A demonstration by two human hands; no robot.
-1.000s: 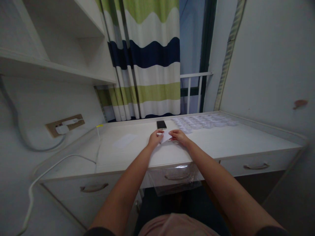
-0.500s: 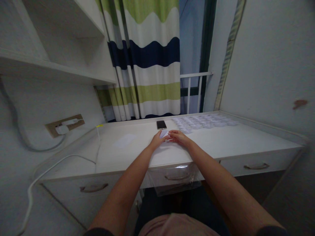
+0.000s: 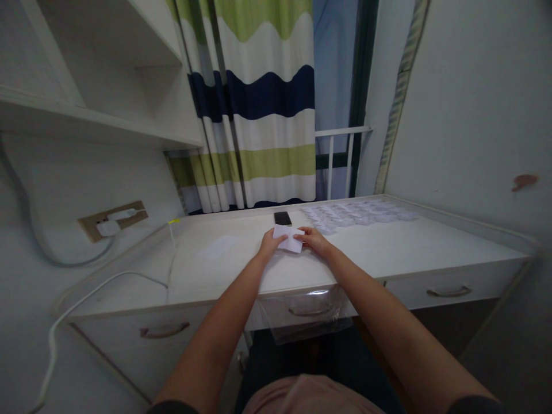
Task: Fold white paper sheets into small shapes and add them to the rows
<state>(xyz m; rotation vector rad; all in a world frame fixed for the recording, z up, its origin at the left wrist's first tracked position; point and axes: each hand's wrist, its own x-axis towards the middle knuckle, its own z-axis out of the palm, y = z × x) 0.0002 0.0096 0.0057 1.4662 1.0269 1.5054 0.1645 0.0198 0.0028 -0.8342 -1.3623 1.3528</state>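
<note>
A small sheet of white paper [image 3: 288, 238] is stretched between my two hands above the desk, its broad face turned up toward me. My left hand [image 3: 270, 244] pinches its left side, thumb on top. On the opposite side, my right hand [image 3: 314, 240] grips it between thumb and fingers. Just behind the paper lies a dark phone [image 3: 283, 218]. Rows of small folded white paper pieces [image 3: 360, 213] cover the back right of the desk. Flat white paper [image 3: 219, 247] rests to the left of my hands.
The white desk [image 3: 431, 244] has drawers along its front. Clear plastic [image 3: 306, 322] hangs over the middle drawer. A white cable [image 3: 107, 280] runs across the left end, near a wall socket [image 3: 112, 221]. A shelf [image 3: 99, 123] juts out at upper left, beside a striped curtain [image 3: 271, 132].
The paper has turned from a partly hidden, angled position to a spread one facing me. My hands have moved slightly apart, now holding its two sides.
</note>
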